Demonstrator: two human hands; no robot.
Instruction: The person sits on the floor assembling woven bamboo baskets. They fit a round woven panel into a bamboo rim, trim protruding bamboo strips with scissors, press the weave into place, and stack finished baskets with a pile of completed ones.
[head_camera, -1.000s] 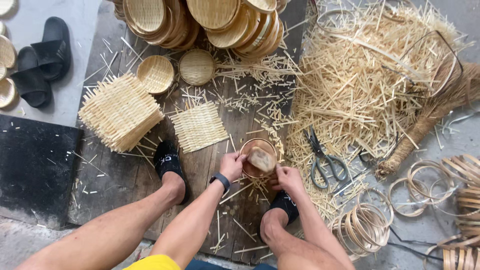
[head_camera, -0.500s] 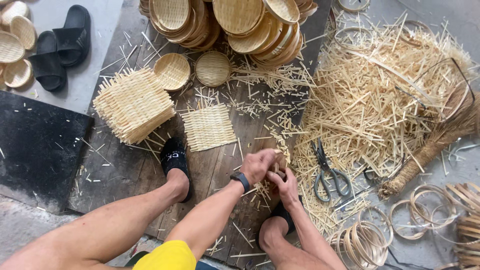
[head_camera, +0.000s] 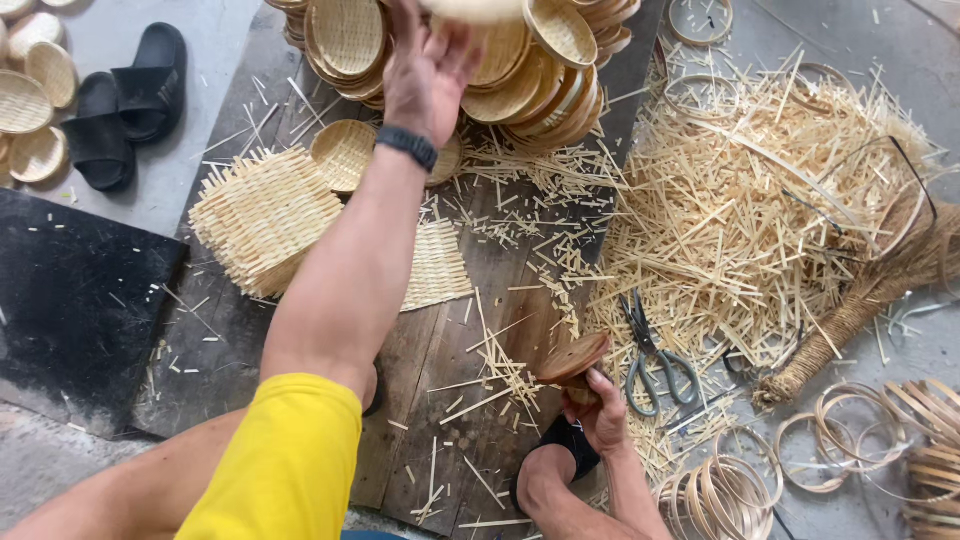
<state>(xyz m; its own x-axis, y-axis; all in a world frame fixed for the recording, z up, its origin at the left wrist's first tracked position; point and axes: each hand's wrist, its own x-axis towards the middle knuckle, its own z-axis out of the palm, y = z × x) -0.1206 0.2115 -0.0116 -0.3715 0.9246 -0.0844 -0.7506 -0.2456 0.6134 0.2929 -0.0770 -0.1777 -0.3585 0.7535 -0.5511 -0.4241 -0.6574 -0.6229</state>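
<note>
Bamboo makes up nearly everything here. The small woven basket in the left hand is cut off by the top edge, so its tilt is hard to judge; the fingers grasp its rim above the stacked baskets, which nest inside one another. The right hand grips a round wooden mould, its disc face tilted up and leftward, beside the scissors on the floor.
</note>
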